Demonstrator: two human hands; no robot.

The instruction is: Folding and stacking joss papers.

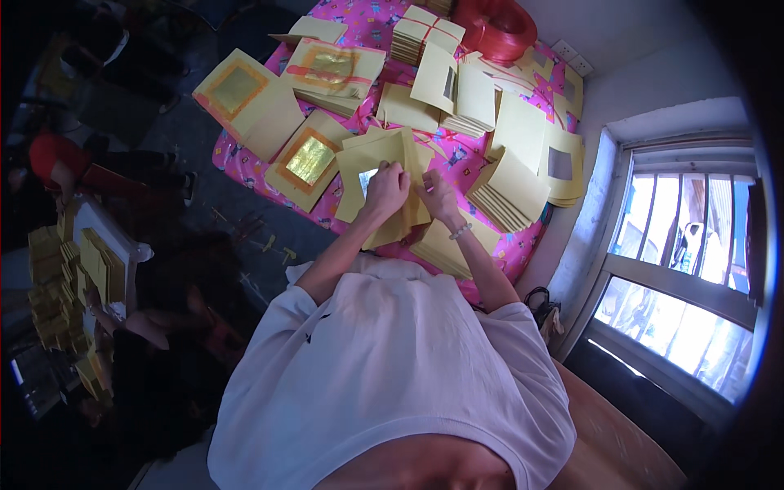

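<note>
In front of me a loose stack of yellow paper sheets [351,162] lies on the table, its leaves spread at angles. A silver foil square [367,178] shows on it beside my left hand [386,194]. That hand is closed with its fingers curled over the stack; what they grip is hidden. My right hand [439,200], with a beaded bracelet [460,231] at the wrist, is closed too, at the right edge of the same stack. Whether it pinches anything is too small to tell.
A pink patterned cloth [242,167] covers the table. Around lie a gold-foil sheet [310,161], a red-tied bundle [429,33], a fanned paper stack [510,192] and a red string coil [493,31]. A barred window [686,237] is at right; a person in red [57,159] is at left.
</note>
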